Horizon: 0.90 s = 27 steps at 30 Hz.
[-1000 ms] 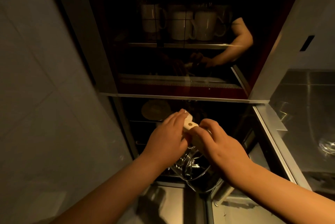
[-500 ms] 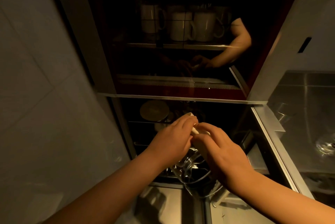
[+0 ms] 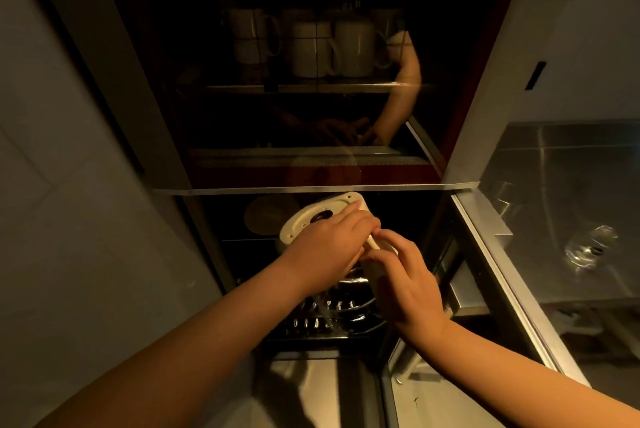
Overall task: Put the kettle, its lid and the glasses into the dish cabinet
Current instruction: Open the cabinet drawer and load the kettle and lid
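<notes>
Since the earlier frame the kettle (image 3: 323,216) has been tipped over, so its cream round base with a dark centre port now faces the camera at the mouth of the lower compartment of the dish cabinet (image 3: 460,181); before, only the handle showed between the hands. Left hand (image 3: 325,251): fingers wrapped over the base rim, gripping the kettle. Right hand (image 3: 405,285): closed round the cream handle (image 3: 375,247). Kettle glass body mostly hidden behind both hands, only glints below them. Count: one kettle; one pale disc (image 3: 266,214) behind it, possibly the lid, too dim to confirm; one glass (image 3: 588,249) well apart on the steel counter (image 3: 571,168) at right. About four white mugs (image 3: 332,46) show through the dark upper door, overlapping; exact count unclear. Wire rack (image 3: 329,320) below, partly occluded.
</notes>
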Available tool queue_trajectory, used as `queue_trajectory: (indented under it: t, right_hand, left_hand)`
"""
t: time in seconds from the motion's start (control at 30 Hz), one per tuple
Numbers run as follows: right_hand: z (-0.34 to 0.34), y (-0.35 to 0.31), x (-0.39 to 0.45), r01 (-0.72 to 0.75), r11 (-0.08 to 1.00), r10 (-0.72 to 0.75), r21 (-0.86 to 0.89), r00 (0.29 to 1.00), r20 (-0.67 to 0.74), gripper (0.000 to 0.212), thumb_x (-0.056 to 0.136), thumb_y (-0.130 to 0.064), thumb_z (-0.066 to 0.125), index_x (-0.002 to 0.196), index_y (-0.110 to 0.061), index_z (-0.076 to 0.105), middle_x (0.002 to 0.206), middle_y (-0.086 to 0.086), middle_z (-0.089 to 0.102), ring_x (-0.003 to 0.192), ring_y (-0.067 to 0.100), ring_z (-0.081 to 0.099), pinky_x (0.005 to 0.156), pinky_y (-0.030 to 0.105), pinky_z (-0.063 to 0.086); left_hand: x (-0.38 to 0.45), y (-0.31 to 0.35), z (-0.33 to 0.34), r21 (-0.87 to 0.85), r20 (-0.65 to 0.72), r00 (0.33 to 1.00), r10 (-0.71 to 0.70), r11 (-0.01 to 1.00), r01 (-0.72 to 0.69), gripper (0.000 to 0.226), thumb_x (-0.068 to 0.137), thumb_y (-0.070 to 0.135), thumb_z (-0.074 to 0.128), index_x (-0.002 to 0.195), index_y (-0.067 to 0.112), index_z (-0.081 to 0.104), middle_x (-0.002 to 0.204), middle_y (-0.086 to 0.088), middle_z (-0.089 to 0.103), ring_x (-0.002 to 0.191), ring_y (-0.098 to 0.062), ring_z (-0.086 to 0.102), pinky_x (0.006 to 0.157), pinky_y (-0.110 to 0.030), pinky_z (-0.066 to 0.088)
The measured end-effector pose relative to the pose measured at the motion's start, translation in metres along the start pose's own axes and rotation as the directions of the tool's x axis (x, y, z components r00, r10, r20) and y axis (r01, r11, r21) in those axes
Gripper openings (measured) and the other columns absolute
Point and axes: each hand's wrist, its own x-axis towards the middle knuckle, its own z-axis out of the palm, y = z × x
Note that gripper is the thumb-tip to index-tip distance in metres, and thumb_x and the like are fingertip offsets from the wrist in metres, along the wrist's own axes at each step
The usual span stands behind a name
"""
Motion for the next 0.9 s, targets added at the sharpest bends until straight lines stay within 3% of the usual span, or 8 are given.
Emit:
queue_trajectory:
  t: [0.2,0.37,0.57,0.73,0.9]
  right_hand:
    - [0.024,0.005,-0.011,-0.052,0.999,0.049,-0.016,0.990,-0.130,0.042,0.072,-0.017,0.068,0.110,-0.016,0.049,0.130,0.006,0.039,0.112,0.019,0.045,0.078,0.019,0.044]
    - [0.042,0.010,-0.023,-0.098,0.995,0.097,0.009,0.965,-0.245,0.024,0.085,-0.022,0.053,0.107,-0.014,0.049,0.128,0.009,0.039,0.112,0.023,0.047,0.079,0.023,0.048]
    - [0.055,0.018,-0.026,-0.124,0.992,0.113,-0.015,0.942,-0.316,0.026,0.081,-0.016,0.055,0.106,-0.012,0.049,0.125,0.011,0.039,0.109,0.025,0.048,0.076,0.026,0.048]
    - [0.066,0.030,-0.030,-0.151,0.988,0.135,-0.019,0.925,-0.355,0.041,0.072,-0.002,0.072,0.105,-0.013,0.049,0.125,0.013,0.039,0.111,0.026,0.047,0.074,0.032,0.054]
    - [0.071,0.039,-0.025,-0.141,0.990,0.123,-0.020,0.916,-0.381,0.022,0.086,-0.019,0.055,0.105,-0.012,0.049,0.123,0.014,0.039,0.110,0.025,0.047,0.079,0.031,0.051]
  left_hand:
    - [0.007,-0.007,0.007,0.044,0.042,0.992,0.117,0.992,-0.119,0.036,0.092,0.019,0.058,0.126,0.011,0.051,0.134,-0.006,0.054,0.139,-0.023,0.032,0.082,-0.029,0.052]
    - [0.017,-0.010,0.013,0.052,0.100,0.973,0.207,0.976,-0.213,0.039,0.093,0.011,0.054,0.131,0.008,0.047,0.140,-0.010,0.047,0.142,-0.027,0.024,0.099,-0.035,0.043]
    - [0.030,-0.015,0.024,0.071,0.119,0.953,0.279,0.955,-0.289,0.040,0.094,0.011,0.052,0.132,0.005,0.045,0.140,-0.013,0.046,0.143,-0.029,0.021,0.109,-0.036,0.032]
    - [0.039,-0.016,0.036,0.123,0.113,0.937,0.330,0.931,-0.343,0.039,0.091,0.009,0.056,0.129,0.002,0.049,0.135,-0.016,0.051,0.140,-0.032,0.028,0.109,-0.041,0.033]
    - [0.049,-0.018,0.045,0.146,0.128,0.933,0.337,0.924,-0.354,0.042,0.088,0.008,0.060,0.129,0.003,0.049,0.136,-0.015,0.051,0.140,-0.029,0.029,0.109,-0.042,0.034]
